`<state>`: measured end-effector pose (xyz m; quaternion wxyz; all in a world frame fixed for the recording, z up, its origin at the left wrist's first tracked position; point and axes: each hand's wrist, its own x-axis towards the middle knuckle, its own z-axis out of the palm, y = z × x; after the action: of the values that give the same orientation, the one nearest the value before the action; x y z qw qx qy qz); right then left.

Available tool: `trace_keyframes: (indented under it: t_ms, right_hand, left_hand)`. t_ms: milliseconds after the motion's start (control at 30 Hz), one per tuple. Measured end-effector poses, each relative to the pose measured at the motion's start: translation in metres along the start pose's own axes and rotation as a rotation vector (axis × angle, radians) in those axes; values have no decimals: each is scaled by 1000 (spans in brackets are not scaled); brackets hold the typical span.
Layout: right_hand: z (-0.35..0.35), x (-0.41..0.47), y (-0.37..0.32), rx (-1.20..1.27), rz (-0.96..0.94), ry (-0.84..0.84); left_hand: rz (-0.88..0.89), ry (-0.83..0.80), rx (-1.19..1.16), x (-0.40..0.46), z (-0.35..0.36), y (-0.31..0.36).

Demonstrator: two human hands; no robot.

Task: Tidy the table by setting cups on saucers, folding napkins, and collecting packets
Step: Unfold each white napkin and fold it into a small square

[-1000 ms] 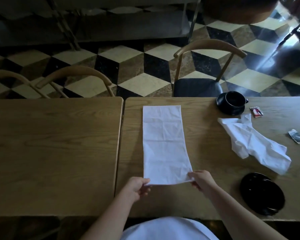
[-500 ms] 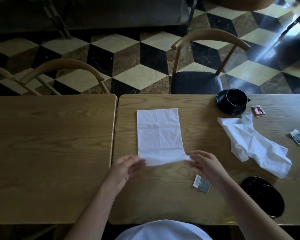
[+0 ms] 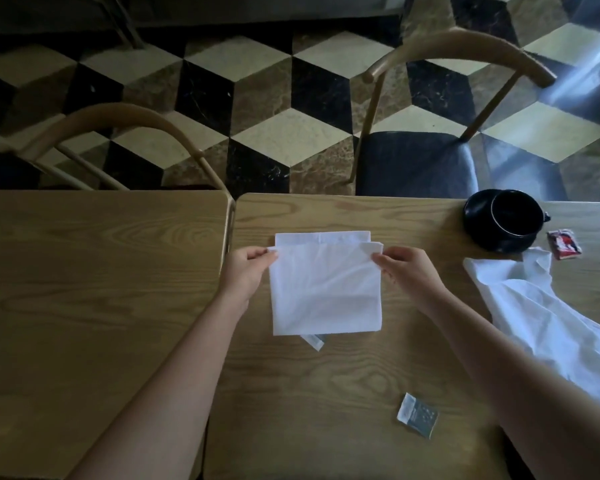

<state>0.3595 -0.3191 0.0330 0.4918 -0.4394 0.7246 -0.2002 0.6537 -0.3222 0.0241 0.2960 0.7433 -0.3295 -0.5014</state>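
A white napkin (image 3: 326, 289) lies folded over on the right wooden table (image 3: 326, 393), its upper layer stopping just short of the far edge. My left hand (image 3: 246, 271) pinches the folded layer's far left corner and my right hand (image 3: 406, 271) pinches its far right corner. A crumpled white napkin (image 3: 541, 320) sprawls at the right. A black cup (image 3: 515, 213) rests on a black saucer (image 3: 471, 216) at the far right. A red packet (image 3: 564, 244) lies beside the saucer, a grey packet (image 3: 417, 414) near me, and another packet (image 3: 315, 341) peeks from under the folded napkin.
A second wooden table (image 3: 101, 306) adjoins on the left with a narrow gap between them. Two wooden chairs (image 3: 430, 161) (image 3: 118, 140) stand across the tables on a checkered floor.
Both hands carried the napkin's near edge away from me and laid it over the far half, folding the long strip in two. Two packets that lay under it are now exposed.
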Motion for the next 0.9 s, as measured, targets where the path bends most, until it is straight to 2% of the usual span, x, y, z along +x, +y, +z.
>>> trace_keyframes:
  t_ms: [267,400,800,900]
  right_hand:
    - [28,81,15,-85,88,1]
    - [36,102,22,-110,121,4]
    - [37,102,19,-36,142,90]
    - [42,82,9,-9,78,190]
  left_hand:
    - [-78,87,97,71,30,-15]
    - [-48,108,138,85,40,-22]
    - [-46,199,9,80,54,-6]
    - [72,258,128,60,52,-5]
